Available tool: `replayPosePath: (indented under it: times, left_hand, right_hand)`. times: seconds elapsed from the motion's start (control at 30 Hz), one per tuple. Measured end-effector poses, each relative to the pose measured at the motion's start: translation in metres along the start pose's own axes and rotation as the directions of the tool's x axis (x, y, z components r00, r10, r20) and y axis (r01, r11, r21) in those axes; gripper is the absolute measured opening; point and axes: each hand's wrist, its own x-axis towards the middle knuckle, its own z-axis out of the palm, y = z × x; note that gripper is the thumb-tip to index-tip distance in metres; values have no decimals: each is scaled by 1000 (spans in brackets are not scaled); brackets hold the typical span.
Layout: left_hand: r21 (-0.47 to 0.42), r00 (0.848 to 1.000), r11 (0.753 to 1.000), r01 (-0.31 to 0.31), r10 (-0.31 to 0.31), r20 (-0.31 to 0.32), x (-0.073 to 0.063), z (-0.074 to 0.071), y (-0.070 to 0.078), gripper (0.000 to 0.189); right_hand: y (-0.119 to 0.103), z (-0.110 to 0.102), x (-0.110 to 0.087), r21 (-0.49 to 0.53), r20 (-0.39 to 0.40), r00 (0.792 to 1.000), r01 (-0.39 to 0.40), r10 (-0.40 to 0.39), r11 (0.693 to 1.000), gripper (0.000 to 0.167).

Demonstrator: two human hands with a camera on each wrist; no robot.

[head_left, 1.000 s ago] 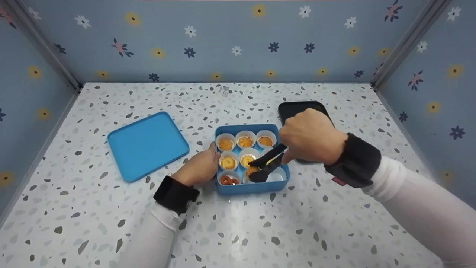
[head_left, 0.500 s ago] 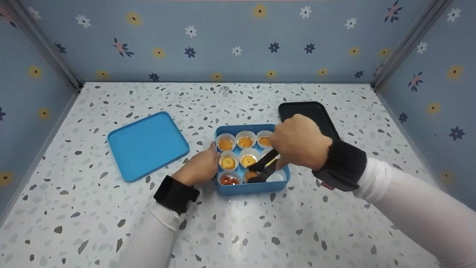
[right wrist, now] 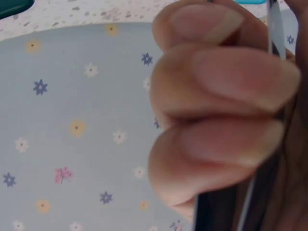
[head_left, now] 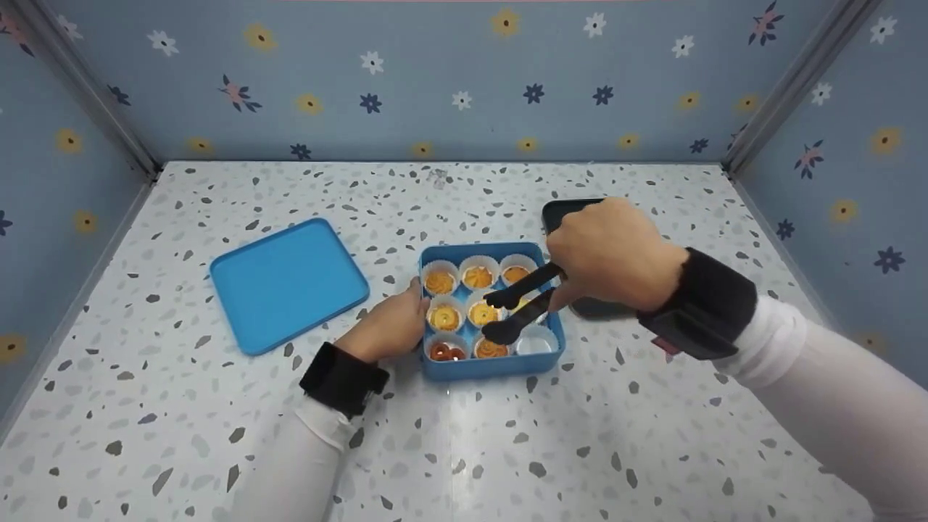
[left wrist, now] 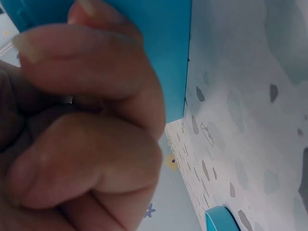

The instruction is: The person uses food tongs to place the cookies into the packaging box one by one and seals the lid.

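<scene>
A blue box holds rows of white paper cups with cookies in them. My left hand holds the box at its left side, and the left wrist view shows the curled fingers against its blue wall. In my right hand are black tongs, gripped by curled fingers. The tong tips are spread apart over the box, with nothing between them. Just below the lower tip a round swirled cookie lies in the front middle cup. The front right paper cup holds no cookie.
A flat blue lid or tray lies to the left of the box. Partly behind my right hand, a black tray lies at the right. Flowered panels stand behind the speckled table and along both sides.
The tongs have let go of the swirled cookie, which now rests in the front middle cup. My right hand has risen and moved right, and the tips have spread. My left hand stays put.
</scene>
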Motion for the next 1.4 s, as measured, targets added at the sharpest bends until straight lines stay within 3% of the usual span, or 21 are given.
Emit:
replayPosePath:
  times: [0.17, 0.37, 0.53, 0.8, 1.03, 1.4]
  left_hand:
    - [5, 1000, 1000, -8, 8, -5, -1, 0, 0, 63]
    - [2, 1000, 1000, -7, 7, -7, -1, 0, 0, 63]
    - [8, 1000, 1000, 12, -12, 4, 0, 1, 0, 62]
    - [-6, 1000, 1000, 28, -28, 7, 1, 2, -1, 62]
    - [-18, 999, 999, 33, -33, 5, 0, 2, 0, 62]
    - [3, 999, 999, 36, -36, 8, 1, 1, 1, 62]
  right_hand:
    - [26, -7, -16, 60, 6, 999, -42, 42, 997, 51]
    - [66, 3, -37, 126, 56, 989, -141, 134, 982, 42]
    - [104, 29, -51, 171, 131, 966, -244, 223, 955, 46]
    - [148, 83, -69, 181, 212, 937, -317, 278, 931, 56]
    - [150, 111, -72, 152, 210, 938, -310, 276, 938, 48]
    - [145, 122, -71, 134, 129, 946, -314, 297, 940, 52]
